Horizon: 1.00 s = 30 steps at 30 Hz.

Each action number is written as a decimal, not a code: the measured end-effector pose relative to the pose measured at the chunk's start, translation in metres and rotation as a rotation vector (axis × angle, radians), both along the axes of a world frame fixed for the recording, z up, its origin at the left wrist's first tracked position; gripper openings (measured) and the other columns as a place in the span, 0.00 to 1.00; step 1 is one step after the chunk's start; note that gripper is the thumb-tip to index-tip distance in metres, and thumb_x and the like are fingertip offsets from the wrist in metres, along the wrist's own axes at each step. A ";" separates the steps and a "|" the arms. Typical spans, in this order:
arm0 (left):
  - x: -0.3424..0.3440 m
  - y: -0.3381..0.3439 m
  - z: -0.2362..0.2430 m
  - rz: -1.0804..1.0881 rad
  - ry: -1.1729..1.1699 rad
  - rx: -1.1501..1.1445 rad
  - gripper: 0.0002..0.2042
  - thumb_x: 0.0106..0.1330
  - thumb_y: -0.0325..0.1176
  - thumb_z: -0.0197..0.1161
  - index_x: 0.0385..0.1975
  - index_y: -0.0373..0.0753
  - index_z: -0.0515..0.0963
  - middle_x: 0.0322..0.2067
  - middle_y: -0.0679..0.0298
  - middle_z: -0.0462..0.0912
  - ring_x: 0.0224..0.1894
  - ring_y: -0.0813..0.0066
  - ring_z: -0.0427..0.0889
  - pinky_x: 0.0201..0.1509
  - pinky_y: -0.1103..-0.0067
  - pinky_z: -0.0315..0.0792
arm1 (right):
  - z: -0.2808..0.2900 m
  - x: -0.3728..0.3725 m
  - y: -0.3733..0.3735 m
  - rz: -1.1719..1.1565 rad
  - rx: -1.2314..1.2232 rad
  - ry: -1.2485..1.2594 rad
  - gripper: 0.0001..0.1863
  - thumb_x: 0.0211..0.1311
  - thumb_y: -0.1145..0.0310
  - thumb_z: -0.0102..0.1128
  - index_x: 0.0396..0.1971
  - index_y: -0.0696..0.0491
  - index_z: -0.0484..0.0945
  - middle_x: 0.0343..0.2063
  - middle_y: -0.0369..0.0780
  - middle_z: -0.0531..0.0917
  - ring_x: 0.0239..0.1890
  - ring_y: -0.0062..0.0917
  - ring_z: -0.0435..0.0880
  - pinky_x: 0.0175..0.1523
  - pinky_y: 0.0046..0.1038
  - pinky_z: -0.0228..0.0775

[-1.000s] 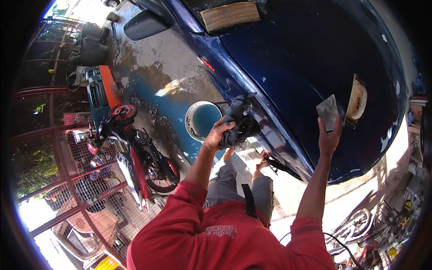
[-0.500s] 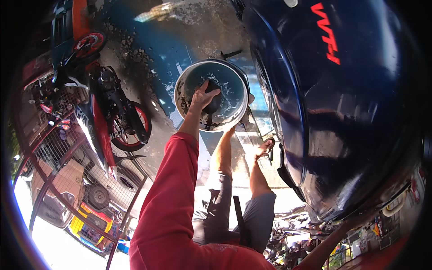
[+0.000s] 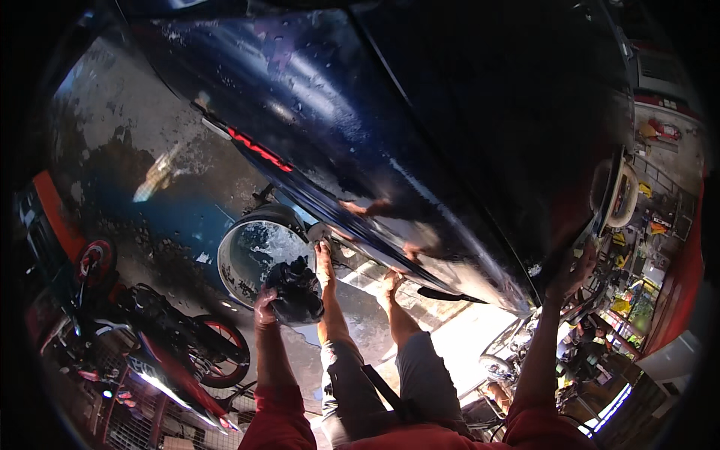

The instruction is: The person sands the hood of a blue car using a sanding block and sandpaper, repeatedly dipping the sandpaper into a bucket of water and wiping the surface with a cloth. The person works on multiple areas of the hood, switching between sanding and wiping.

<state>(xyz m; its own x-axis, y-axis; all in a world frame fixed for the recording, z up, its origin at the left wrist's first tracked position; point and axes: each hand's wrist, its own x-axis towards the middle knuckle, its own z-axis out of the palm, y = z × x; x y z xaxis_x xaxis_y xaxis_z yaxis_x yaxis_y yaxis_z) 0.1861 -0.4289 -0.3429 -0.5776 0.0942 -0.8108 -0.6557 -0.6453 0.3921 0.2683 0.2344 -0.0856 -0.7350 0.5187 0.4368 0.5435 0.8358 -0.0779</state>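
My left hand (image 3: 266,304) is closed around a crumpled black cloth (image 3: 296,292), held over the near right part of a bucket (image 3: 225,262). The bucket has a pale rim and holds water with white froth; the cloth hides part of its near rim. Over at the right, my raised right hand (image 3: 574,276) is beside the dark edge of a glossy dark blue car (image 3: 450,150). Shadow and the car's edge obscure its fingers, and whether it touches the bodywork cannot be made out.
The car's body fills the top and centre, overhanging the bucket's far right side. A red and black motorcycle (image 3: 180,345) stands at the left by a metal mesh fence. My bare feet (image 3: 388,289) are below the car's edge. Assorted clutter and a shelf (image 3: 660,187) line the right.
My left hand has come up out of the bucket with the black cloth. The view has swung toward the car, and my right hand now shows at the right.
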 end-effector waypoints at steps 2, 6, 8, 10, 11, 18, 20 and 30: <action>-0.036 0.044 0.108 0.051 0.239 0.197 0.34 0.55 0.34 0.70 0.66 0.30 0.76 0.56 0.55 0.86 0.56 0.63 0.84 0.69 0.69 0.73 | 0.003 -0.009 -0.012 -0.041 -0.006 0.016 0.33 0.68 0.61 0.70 0.72 0.53 0.75 0.66 0.46 0.76 0.66 0.42 0.75 0.69 0.43 0.66; -0.152 0.155 0.276 -0.173 0.748 -0.364 0.29 0.54 0.31 0.76 0.58 0.29 0.81 0.57 0.55 0.85 0.55 0.64 0.84 0.66 0.68 0.72 | 0.019 -0.022 -0.024 -0.066 -0.058 0.078 0.42 0.58 0.51 0.78 0.70 0.52 0.74 0.73 0.46 0.71 0.76 0.46 0.65 0.78 0.50 0.56; -0.207 0.217 0.322 -0.438 1.098 -0.813 0.35 0.62 0.46 0.79 0.67 0.35 0.78 0.70 0.47 0.74 0.69 0.53 0.76 0.74 0.58 0.67 | 0.024 -0.025 -0.025 -0.097 -0.185 0.075 0.49 0.56 0.42 0.78 0.74 0.51 0.70 0.77 0.47 0.66 0.81 0.49 0.59 0.82 0.53 0.49; -0.249 0.280 0.348 -0.715 1.242 -1.568 0.44 0.62 0.57 0.76 0.75 0.42 0.70 0.80 0.41 0.56 0.80 0.36 0.58 0.82 0.43 0.47 | 0.026 -0.027 -0.024 -0.043 -0.178 0.110 0.50 0.57 0.40 0.77 0.75 0.51 0.68 0.77 0.47 0.66 0.80 0.49 0.59 0.82 0.53 0.49; -0.264 0.311 0.355 -0.726 1.098 -1.727 0.44 0.65 0.60 0.71 0.75 0.37 0.69 0.79 0.41 0.58 0.79 0.35 0.60 0.79 0.40 0.51 | 0.026 -0.027 -0.024 -0.010 -0.165 0.124 0.51 0.57 0.39 0.76 0.75 0.51 0.67 0.77 0.47 0.66 0.80 0.50 0.59 0.82 0.54 0.49; -0.246 0.505 0.361 -0.738 1.686 -1.523 0.30 0.65 0.39 0.69 0.66 0.33 0.78 0.74 0.43 0.69 0.69 0.41 0.78 0.79 0.53 0.65 | 0.018 -0.024 -0.023 -0.093 -0.198 0.166 0.57 0.58 0.34 0.73 0.79 0.52 0.59 0.78 0.47 0.64 0.80 0.49 0.60 0.82 0.55 0.49; -0.194 0.526 0.356 -0.961 1.885 -1.261 0.28 0.61 0.39 0.73 0.62 0.37 0.82 0.72 0.49 0.74 0.65 0.46 0.81 0.78 0.55 0.66 | 0.017 -0.024 -0.022 -0.126 -0.220 0.170 0.58 0.58 0.33 0.73 0.79 0.52 0.59 0.78 0.46 0.64 0.80 0.48 0.60 0.82 0.57 0.47; -0.166 0.402 0.351 -0.962 1.599 -1.382 0.34 0.60 0.26 0.58 0.72 0.34 0.71 0.80 0.46 0.59 0.77 0.40 0.67 0.79 0.40 0.56 | 0.033 -0.023 -0.023 -0.205 -0.297 0.107 0.60 0.55 0.26 0.70 0.79 0.48 0.59 0.79 0.43 0.63 0.83 0.47 0.55 0.82 0.62 0.42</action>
